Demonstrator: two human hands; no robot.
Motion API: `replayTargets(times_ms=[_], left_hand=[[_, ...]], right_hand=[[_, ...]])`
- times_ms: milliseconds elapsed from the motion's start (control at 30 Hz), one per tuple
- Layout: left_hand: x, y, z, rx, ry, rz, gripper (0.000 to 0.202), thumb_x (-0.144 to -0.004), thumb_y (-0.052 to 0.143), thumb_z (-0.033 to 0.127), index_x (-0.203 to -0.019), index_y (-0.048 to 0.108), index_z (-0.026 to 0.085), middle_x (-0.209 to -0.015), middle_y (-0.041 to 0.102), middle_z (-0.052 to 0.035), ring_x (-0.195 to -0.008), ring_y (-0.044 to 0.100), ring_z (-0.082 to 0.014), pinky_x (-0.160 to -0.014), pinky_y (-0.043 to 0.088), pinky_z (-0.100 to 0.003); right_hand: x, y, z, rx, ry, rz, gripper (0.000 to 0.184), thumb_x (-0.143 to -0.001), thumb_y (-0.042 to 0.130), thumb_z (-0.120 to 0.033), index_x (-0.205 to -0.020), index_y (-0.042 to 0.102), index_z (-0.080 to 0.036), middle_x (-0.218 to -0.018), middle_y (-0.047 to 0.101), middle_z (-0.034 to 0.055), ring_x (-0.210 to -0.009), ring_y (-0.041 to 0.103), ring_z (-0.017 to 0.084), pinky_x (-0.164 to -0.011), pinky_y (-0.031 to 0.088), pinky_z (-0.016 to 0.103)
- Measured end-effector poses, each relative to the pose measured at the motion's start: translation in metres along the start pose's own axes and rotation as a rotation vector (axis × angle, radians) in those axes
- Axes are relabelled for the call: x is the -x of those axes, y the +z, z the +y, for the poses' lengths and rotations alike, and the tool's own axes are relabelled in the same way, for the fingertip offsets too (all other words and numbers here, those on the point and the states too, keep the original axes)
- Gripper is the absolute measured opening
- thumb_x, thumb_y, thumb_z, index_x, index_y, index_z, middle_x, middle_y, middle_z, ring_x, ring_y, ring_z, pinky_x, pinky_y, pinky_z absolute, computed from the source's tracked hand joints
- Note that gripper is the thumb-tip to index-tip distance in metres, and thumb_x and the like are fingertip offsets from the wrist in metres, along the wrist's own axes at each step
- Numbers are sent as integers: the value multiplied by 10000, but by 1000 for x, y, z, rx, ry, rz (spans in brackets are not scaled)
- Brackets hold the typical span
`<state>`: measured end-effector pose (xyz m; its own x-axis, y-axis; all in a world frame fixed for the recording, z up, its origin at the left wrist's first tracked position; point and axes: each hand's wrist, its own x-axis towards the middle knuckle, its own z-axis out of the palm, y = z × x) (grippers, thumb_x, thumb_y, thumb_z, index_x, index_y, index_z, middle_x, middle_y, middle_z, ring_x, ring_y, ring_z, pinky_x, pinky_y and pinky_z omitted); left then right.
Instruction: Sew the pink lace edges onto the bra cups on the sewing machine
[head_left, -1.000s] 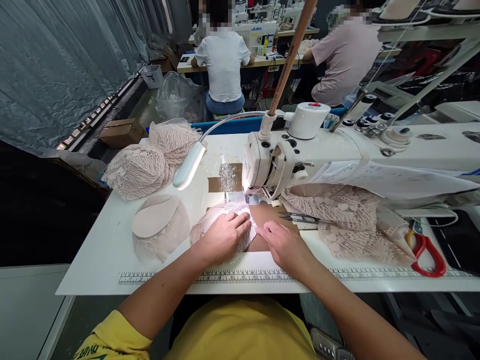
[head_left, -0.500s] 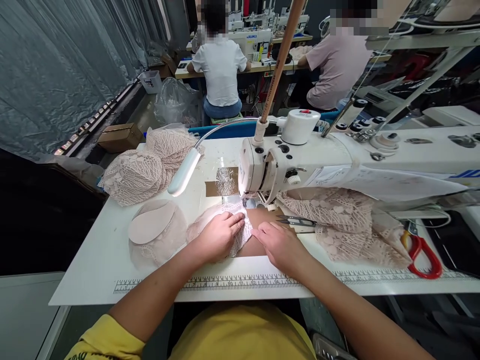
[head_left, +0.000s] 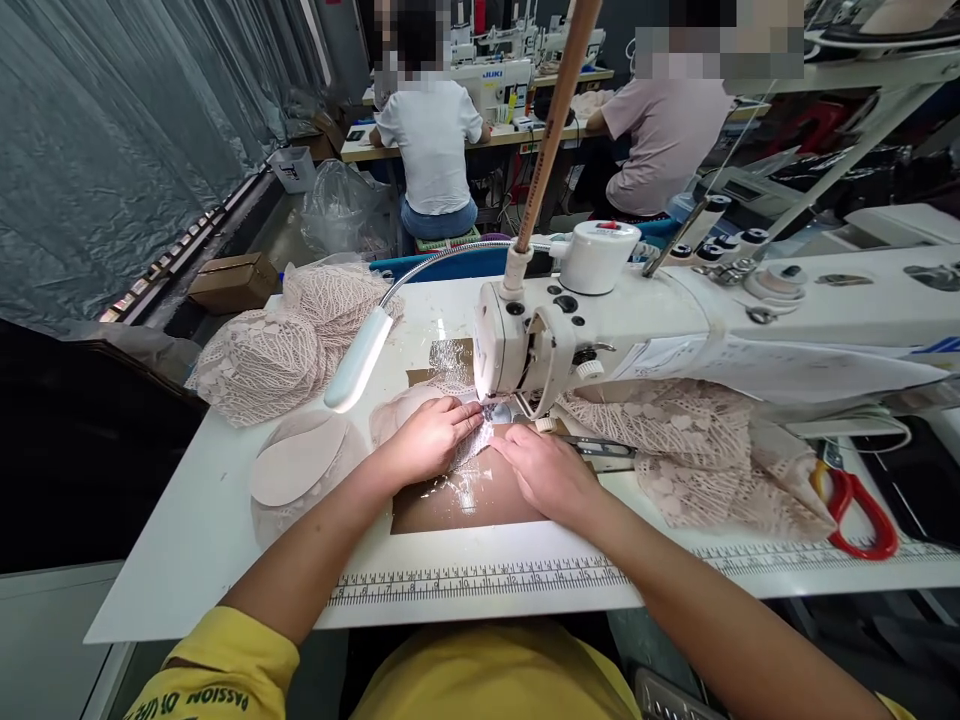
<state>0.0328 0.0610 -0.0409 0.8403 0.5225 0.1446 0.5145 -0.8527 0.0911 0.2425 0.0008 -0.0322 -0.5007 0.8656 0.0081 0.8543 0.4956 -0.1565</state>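
A pale pink lace piece (head_left: 405, 402) lies under the needle area of a white sewing machine (head_left: 498, 340). My left hand (head_left: 426, 440) is on top of it, fingers together and pressing the lace close to the presser foot. Just right of the needle, my right hand (head_left: 546, 475) pinches the lace's near edge between thumb and forefinger. Beneath both hands is a shiny brown patch (head_left: 450, 505) on the table. Thread snips (head_left: 600, 446) lie just behind my right hand. The needle tip is hard to make out.
Stacked lace pieces (head_left: 259, 365) and a round sheer piece (head_left: 300, 465) lie at left. More lace (head_left: 697, 450) and red-handled scissors (head_left: 862, 515) are at right. A lamp (head_left: 358, 360) leans over the table; a printed ruler (head_left: 480, 583) runs along its front. Two people sit beyond.
The lace has moved away from me, further under the machine, and less of it shows between my hands. Both hands have shifted slightly forward with it, uncovering more brown patch.
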Motion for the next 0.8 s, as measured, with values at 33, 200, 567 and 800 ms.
replayTargets(times_ms=[33,200,567,800], left_hand=[[0,0,0,4,4,10,433,-855,482,111,-1284,542,97,-1341,552,-132,-1090,512,-263,-882,459,-391],[6,1,11,32,25,53,348,-911,447,138,-1228,590,117,-1288,587,-123,-1028,534,-243,-864,478,-381],[-2,6,-7,66,22,74,387,-912,421,115,-1266,574,146,-1297,595,-99,-933,533,-225,-801,486,-372],[-4,5,-11,65,-27,62,385,-900,446,155,-1263,576,153,-1243,621,-117,-894,531,-230,-773,464,-377]], right_hand=[[0,0,0,9,-1,7,386,-842,417,-57,-1133,632,-193,-886,601,58,-699,485,175,-600,289,306],[-1,0,-1,29,-19,27,367,-835,425,-40,-1098,643,-176,-850,601,59,-680,472,168,-580,275,309],[-7,5,1,37,26,116,462,-805,443,-40,-1202,624,-191,-901,642,55,-637,475,158,-525,271,294],[-6,12,5,-15,36,168,474,-811,433,-46,-1199,637,-226,-899,658,31,-684,515,156,-561,319,274]])
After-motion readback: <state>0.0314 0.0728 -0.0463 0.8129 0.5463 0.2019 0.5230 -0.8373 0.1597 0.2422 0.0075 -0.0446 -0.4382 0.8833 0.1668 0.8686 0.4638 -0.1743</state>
